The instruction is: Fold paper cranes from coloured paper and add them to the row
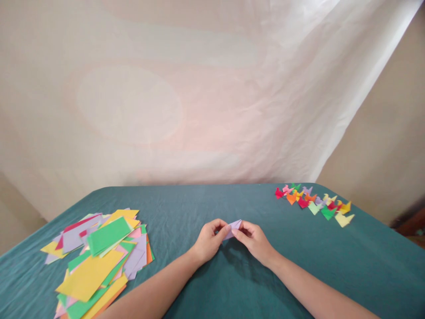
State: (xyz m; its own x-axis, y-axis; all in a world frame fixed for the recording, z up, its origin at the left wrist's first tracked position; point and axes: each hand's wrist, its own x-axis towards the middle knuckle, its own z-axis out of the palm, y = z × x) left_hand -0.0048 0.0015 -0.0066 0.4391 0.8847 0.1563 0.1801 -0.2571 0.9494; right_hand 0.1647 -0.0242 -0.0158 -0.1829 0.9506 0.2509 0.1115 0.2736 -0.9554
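Both my hands meet over the middle of the teal-covered table (232,199), pinching a small lilac folded paper (234,227) between them. My left hand (210,239) grips its left end with curled fingers. My right hand (254,238) grips its right end, thumb and fingers pressed on the paper. The piece is held just above the cloth, partly hidden by my fingers.
A loose heap of coloured paper rectangles (99,257) in yellow, green, lilac, pink and orange lies at the left front. Several small folded paper pieces (315,201) in mixed colours sit in a row at the far right. A pale sheet backdrop (199,97) hangs behind the table.
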